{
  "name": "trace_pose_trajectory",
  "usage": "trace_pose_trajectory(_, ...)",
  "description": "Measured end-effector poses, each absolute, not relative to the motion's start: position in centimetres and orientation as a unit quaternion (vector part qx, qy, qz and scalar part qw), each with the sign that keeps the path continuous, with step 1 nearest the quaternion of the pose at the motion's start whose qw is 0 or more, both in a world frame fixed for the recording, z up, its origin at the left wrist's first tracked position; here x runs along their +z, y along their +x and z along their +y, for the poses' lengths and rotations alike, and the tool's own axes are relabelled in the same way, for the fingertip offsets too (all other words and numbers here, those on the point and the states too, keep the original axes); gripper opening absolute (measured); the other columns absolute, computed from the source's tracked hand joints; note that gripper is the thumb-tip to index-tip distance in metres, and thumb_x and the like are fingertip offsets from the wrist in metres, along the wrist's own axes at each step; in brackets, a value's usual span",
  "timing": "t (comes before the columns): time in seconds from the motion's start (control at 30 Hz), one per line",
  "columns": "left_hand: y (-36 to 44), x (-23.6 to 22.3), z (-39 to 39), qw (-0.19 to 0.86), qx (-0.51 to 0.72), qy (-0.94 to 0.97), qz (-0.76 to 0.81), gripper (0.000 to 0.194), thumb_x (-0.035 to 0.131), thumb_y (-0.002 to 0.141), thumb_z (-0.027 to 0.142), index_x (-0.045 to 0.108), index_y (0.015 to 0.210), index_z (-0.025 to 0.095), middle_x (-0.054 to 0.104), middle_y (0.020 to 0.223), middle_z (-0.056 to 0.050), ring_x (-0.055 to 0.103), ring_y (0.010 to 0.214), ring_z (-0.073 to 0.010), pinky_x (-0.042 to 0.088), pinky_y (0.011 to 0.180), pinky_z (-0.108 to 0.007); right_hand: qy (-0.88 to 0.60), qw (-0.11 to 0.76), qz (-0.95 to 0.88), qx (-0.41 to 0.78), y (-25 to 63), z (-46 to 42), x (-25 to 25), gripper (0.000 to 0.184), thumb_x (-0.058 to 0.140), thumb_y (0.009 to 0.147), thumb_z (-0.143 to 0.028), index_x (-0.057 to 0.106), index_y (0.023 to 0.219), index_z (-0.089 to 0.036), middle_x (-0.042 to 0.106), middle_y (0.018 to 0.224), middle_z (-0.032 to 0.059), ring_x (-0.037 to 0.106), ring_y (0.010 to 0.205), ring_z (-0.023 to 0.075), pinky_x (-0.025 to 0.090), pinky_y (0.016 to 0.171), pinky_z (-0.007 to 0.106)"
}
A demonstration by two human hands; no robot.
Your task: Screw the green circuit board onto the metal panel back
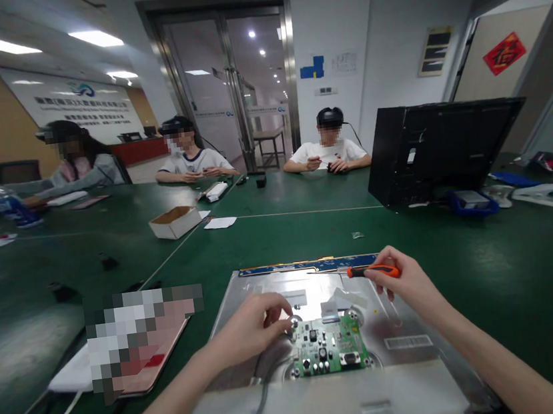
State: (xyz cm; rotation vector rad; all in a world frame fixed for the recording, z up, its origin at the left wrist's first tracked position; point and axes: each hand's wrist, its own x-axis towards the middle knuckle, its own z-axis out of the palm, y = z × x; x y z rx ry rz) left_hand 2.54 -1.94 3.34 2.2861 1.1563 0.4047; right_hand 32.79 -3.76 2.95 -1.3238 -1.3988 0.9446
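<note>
A metal-backed display panel (412, 368) lies flat in front of me with a green circuit board (331, 345) on it. My right hand (403, 279) grips an orange and black screwdriver (375, 271) above the panel's far right part, its thin shaft pointing left. At the board's upper left corner is my left hand (255, 324), thumb and fingers curled together in a pinch. Whatever may be between those fingertips is too small or hidden to tell. A flat ribbon cable (330, 311) meets the board's far edge. A grey cable (261, 410) runs from its left side toward me.
A black monitor casing (443, 149) stands at the right, with a blue tray (472, 203) below it. On the left are a phone (159, 359), a small open box (175, 222) and a plastic bottle (11, 202). Several people sit across the green table (305, 237).
</note>
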Motion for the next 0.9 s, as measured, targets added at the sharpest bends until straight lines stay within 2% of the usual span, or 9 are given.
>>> trace_pose_trajectory(0.23, 4.0, 1.7, 0.8, 0.200, 0.149, 0.863, 0.439, 0.014, 0.057, 0.083, 0.024, 0.065, 0.091, 0.016, 0.064, 0.083, -0.004, 0.057, 0.073, -0.0186, 0.039, 0.067, -0.028, -0.559, 0.477, -0.530, 0.422, 32.2, -3.6, 2.0, 0.044, 0.073, 0.066, -0.056, 0.049, 0.077, -0.021, 0.058, 0.056, -0.0042, 0.054, 0.047, 0.0120, 0.042, 0.040, 0.021)
trace_pose_trajectory(0.53, 4.3, 1.3, 1.7, 0.219, 0.130, 0.869, 0.424, 0.015, 0.056, 0.084, 0.027, 0.064, 0.075, 0.017, 0.063, 0.074, -0.002, 0.056, 0.068, -0.0178, 0.037, 0.062, -0.026, -0.559, 0.479, -0.531, 0.420, 32.1, -3.6, 2.0, 0.042, 0.071, 0.067, -0.055, 0.049, 0.077, -0.021, 0.057, 0.056, -0.0047, 0.055, 0.048, 0.0124, 0.041, 0.039, 0.021)
trace_pose_trajectory(0.77, 3.9, 2.2, 1.3, 0.194, 0.134, 0.861, 0.450, 0.015, 0.055, 0.086, 0.029, 0.060, 0.077, 0.018, 0.063, 0.075, -0.002, 0.056, 0.070, -0.0182, 0.037, 0.062, -0.026, -0.546, 0.512, -0.520, 0.411, 32.5, -3.7, 2.4, 0.042, 0.070, 0.071, -0.057, 0.049, 0.081, -0.021, 0.055, 0.052, -0.0053, 0.052, 0.046, 0.0120, 0.040, 0.039, 0.021)
trace_pose_trajectory(0.9, 5.1, 3.0, 0.8, 0.218, 0.157, 0.876, 0.401, 0.012, 0.056, 0.087, 0.025, 0.061, 0.079, 0.017, 0.063, 0.074, 0.000, 0.056, 0.066, -0.0158, 0.038, 0.062, -0.024, -0.531, 0.553, -0.504, 0.397, 32.9, -3.7, 2.8, 0.041, 0.066, 0.075, -0.058, 0.049, 0.082, -0.021, 0.056, 0.055, -0.0048, 0.050, 0.046, 0.0109, 0.039, 0.039, 0.020)
